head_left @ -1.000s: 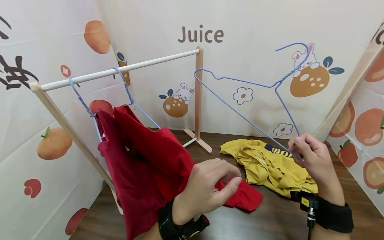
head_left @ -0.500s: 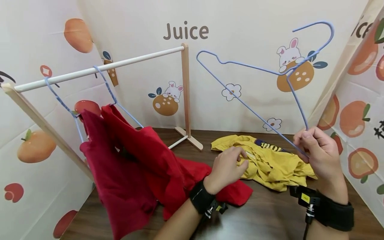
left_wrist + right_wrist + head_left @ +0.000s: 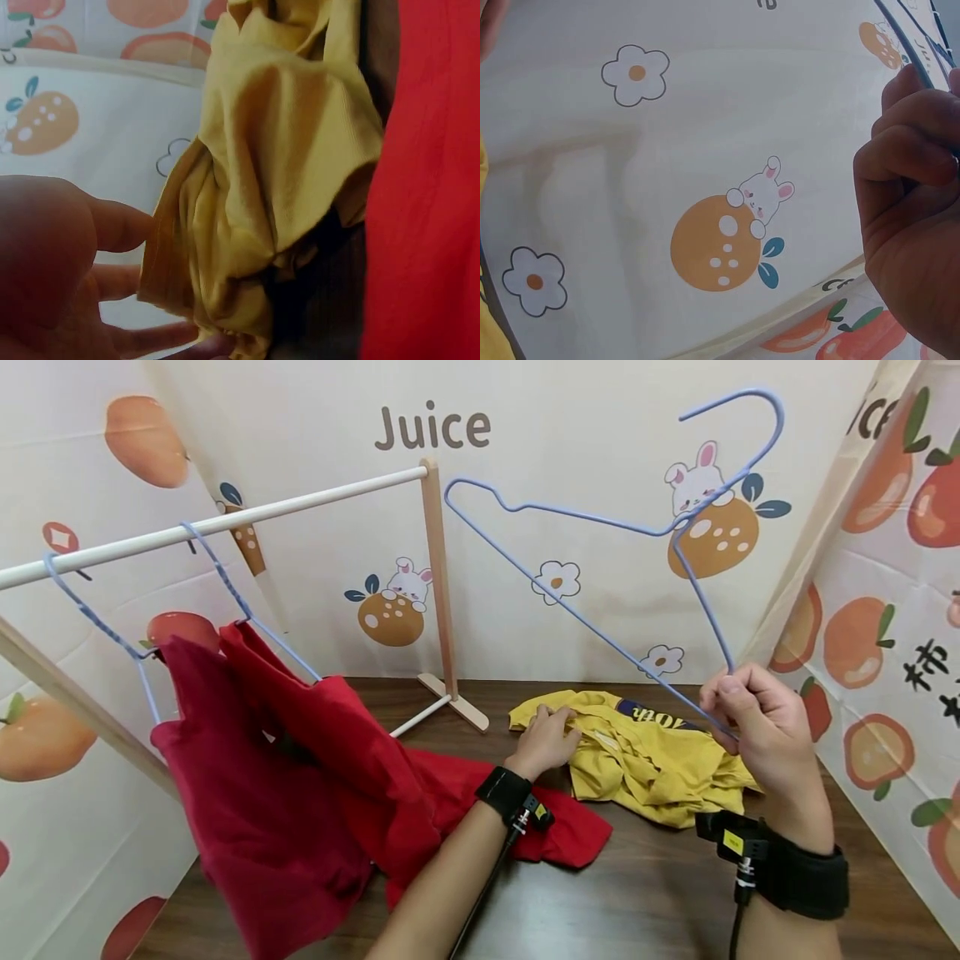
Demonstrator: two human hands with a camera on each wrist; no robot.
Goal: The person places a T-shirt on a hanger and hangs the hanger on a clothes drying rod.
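Observation:
My right hand [image 3: 761, 714] grips one lower corner of a blue wire hanger [image 3: 585, 517], whose hook points up. The hanger is bare and held tilted above the table. At the left end of a crumpled yellow T-shirt [image 3: 637, 768] is my left hand [image 3: 543, 743]. In the left wrist view, the fingers [image 3: 120, 225] are spread and mostly straight at the shirt's edge, apparently touching it; some fingertips go behind the cloth. The shirt lies on the table with a dark printed patch showing. In the right wrist view, curled fingers hold the wire.
A wooden rack with a white rail [image 3: 315, 507] stands on the left. Two blue hangers on it carry a dark red garment [image 3: 247, 810] and a bright red garment [image 3: 360, 752], which trails onto the brown table [image 3: 585, 902]. Printed cloth walls [image 3: 570, 427] enclose the back and sides.
My left hand has moved forward from in front of the red garment to the yellow T-shirt. The right hand has raised the hanger slightly. The head view has shifted right.

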